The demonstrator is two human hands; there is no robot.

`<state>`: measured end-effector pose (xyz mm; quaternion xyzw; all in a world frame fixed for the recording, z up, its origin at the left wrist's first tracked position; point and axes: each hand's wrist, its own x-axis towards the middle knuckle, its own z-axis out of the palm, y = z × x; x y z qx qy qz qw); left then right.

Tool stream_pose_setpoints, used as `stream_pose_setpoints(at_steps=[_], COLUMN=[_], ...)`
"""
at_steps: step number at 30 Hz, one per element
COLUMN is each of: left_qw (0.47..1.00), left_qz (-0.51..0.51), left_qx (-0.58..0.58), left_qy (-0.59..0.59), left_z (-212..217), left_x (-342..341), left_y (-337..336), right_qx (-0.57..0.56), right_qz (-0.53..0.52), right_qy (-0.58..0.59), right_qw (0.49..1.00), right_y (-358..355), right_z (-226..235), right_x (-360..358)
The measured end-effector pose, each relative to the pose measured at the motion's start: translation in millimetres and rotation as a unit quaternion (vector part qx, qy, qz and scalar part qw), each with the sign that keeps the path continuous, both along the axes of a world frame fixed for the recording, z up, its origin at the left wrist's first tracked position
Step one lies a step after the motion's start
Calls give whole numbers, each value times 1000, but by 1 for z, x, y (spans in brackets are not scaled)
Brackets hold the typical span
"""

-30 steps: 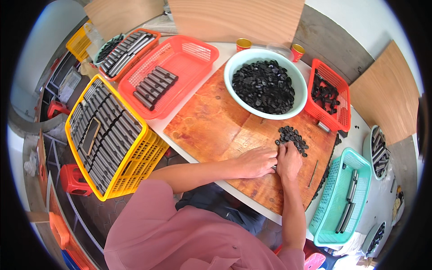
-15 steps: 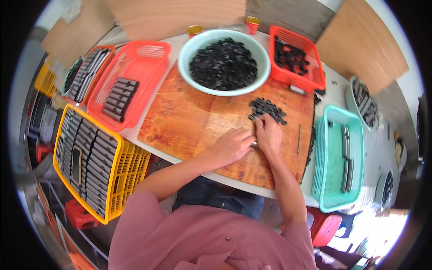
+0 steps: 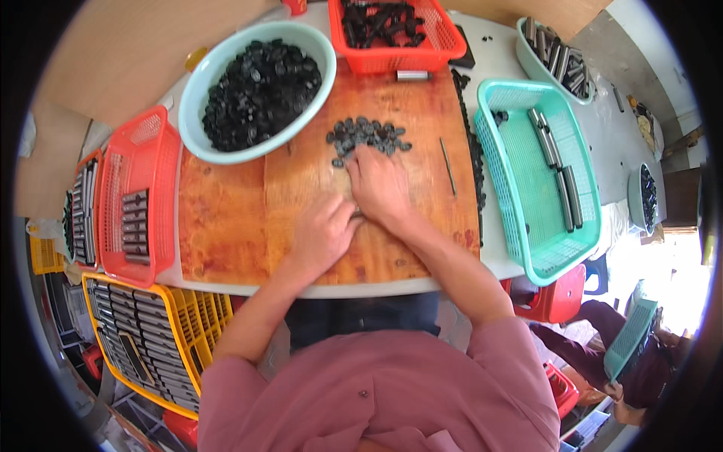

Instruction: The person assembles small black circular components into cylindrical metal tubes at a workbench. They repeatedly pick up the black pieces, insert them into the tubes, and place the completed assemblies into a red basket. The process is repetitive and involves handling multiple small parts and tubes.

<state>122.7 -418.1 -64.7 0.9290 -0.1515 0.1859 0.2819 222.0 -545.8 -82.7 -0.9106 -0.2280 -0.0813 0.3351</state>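
Observation:
My left hand (image 3: 320, 232) is closed, its fingers round a metal tube (image 3: 357, 215) that is almost wholly hidden; only a bit shows by the fingertips. Just beyond it, my right hand (image 3: 379, 184) reaches to the near edge of a pile of small black plastic caps (image 3: 369, 135). Its fingers are bent together, and whatever is between them is hidden. Both hands rest low over the brown wooden board (image 3: 248, 218). To the right of the pile lies a thin metal rod (image 3: 448, 167).
Beyond my hands stand a pale basin (image 3: 316, 102) of black caps and a red basket (image 3: 392, 59) of black parts. A green basket (image 3: 527, 248) with metal tubes is at right. Red (image 3: 162, 218) and yellow (image 3: 199, 316) baskets of tubes stand left. Someone carries a green basket (image 3: 631, 339).
My view has turned right, so the table things sit further left. My hands stay close together by the pile. A person with a green basket has come into view at lower right.

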Motion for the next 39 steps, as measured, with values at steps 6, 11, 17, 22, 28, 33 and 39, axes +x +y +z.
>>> stream_pose_setpoints(at_steps=[6,11,17,22,28,33,39], left_qw=[1000,983,747,660,707,678,714], left_qz=[-21,32,64,53,49,47,45], left_qx=[13,-165,-599,-691,-631,-663,-630], left_qy=[7,78,279,290,317,314,302], left_z=[8,11,4,5,9,10,2], left_x=[5,22,15,9,9,11,10], left_y=[8,13,32,37,36,35,35], right_qx=[68,349,313,176,140,126,127], right_qz=[-38,-53,-34,3,44,57,72], right_qy=[107,175,116,-3,-108,-117,-143], right_qw=[991,919,942,984,983,983,979], right_y=[-1,-12,-11,-13,-11,-14,-12], right_z=[13,3,3,7,3,7,4], right_x=[3,18,19,5,-2,-4,-3])
